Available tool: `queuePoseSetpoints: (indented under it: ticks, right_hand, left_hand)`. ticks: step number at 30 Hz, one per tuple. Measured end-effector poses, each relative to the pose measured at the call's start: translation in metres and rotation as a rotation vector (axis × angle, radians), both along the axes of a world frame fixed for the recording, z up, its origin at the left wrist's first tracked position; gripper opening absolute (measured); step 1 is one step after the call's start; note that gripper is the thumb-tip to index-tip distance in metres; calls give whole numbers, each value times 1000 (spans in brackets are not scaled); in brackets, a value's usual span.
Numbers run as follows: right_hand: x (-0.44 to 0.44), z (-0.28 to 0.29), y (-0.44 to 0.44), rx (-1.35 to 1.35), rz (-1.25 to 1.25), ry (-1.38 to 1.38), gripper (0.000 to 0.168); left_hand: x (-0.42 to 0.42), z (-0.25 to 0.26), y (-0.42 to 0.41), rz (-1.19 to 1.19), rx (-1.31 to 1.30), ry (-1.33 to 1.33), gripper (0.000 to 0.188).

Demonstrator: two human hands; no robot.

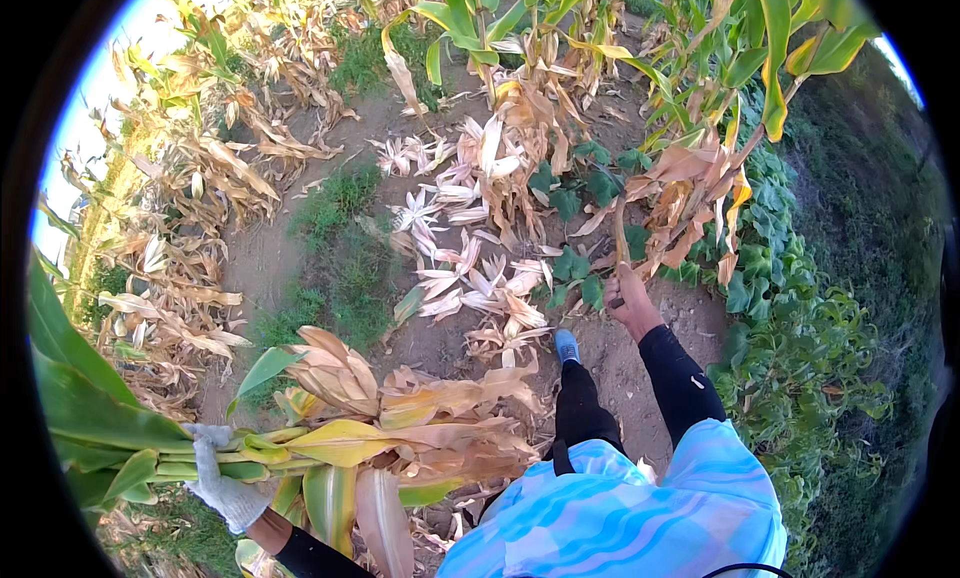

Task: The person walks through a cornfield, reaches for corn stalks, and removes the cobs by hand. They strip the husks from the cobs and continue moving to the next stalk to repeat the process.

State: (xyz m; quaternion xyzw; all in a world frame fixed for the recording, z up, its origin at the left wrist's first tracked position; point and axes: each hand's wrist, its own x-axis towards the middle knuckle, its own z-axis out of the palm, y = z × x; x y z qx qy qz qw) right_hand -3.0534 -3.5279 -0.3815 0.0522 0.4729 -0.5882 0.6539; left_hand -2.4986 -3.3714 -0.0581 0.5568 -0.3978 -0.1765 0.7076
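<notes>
At the lower left, my left hand point(225, 488), in a pale knit glove, grips a bundle of corn stalks point(262, 458). Green leaves fan out on one side of the glove, and dry husks and yellowed leaves on the other. My right hand point(631, 300) is bare and closed around a wooden tool handle point(620, 229). This handle points away from me, and its far end is hidden among dry leaves. Close beyond it a leaning corn stalk point(739, 158) carries brown leaves low down and green ones at its top.
Husks point(465, 278) lie in a pile on the bare soil point(600, 360) before me. Standing corn point(480, 22) rises at the back. Broad-leaved vines point(765, 278) run along the right, and dry stalks point(202, 173) lie at left. My shoe point(567, 345) is beside the pile.
</notes>
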Motion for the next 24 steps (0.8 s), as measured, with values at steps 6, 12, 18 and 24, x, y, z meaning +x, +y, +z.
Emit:
queuePoseSetpoints:
  ticks: [6, 12, 18, 24]
  right_hand:
    - [17, 43, -154, -137, 251, -112, 28]
    - [25, 38, -115, -142, 648, 448, 26]
    - [2, 50, -97, -118, 655, 285, 24]
    - [-1, 40, -108, -109, 559, 157, 19]
  left_hand:
    - [-152, -27, -227, -268, 17, 65, 25]
    - [-277, -75, -467, -543, 173, 40, 38]
    - [-439, -93, -643, -821, 169, -47, 51]
    - [-508, -115, -726, -1117, 202, -200, 62]
